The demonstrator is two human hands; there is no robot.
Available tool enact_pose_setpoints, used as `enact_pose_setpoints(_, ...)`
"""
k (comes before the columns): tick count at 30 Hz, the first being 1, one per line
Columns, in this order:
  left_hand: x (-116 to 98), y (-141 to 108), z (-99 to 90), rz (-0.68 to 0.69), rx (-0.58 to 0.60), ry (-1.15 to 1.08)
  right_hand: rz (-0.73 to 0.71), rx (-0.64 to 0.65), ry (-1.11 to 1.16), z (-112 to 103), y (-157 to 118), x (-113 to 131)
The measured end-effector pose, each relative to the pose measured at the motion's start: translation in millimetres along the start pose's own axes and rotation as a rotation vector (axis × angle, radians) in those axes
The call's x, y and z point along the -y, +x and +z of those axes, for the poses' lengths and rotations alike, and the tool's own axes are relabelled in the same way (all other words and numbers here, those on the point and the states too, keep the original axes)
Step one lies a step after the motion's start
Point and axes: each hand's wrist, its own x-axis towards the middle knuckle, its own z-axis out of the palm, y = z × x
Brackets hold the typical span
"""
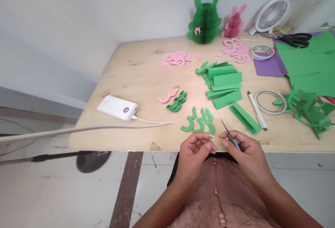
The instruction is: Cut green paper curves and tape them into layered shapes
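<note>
On the wooden tabletop (141, 67), I use the pile of folded green paper strips (226, 80) as landmark. Nearer than the pile and slightly right, the right hand (248, 151) pinches a slim, blue-handled tool (231, 138) with a dark pointed tip. Nearer and left of the pile, the left hand (193, 152) is loosely curled, thumb close to fingertips; I cannot tell whether the white speck at its forefinger is something held. Also nearer and left of the pile lie wavy green paper cutouts (200, 122). Right of it is a white pen (257, 111); beyond it stand a green honeycomb-paper rabbit (205, 24) and a smaller pink one.
</note>
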Motion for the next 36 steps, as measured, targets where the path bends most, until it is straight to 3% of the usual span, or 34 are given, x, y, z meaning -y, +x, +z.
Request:
enact_pose_setpoints(14, 0.6, -0.3, 1.0, 0.030, -0.040, -0.016, 0.057, 0.096, 0.166, 17.2, 2.2, 11.9)
enact_pose_setpoints(24, -3.3, -1.7, 7.9, 0.045, -0.063, 0.042, 0.038, 0.099, 0.111, 16.0, 4.7, 9.4)
enact_pose_setpoints(30, -1.5, -2.0, 7.1, 0.082, -0.081, 0.146, 0.049, 0.111, 0.091, 15.9, 4.3, 9.3)
enact_pose_setpoints(36, -2.5, -3.7, 5.0, 0.207, -0.134, 0.421, 0.021, 0.157, 0.105, 16.1, 3.6, 12.1)
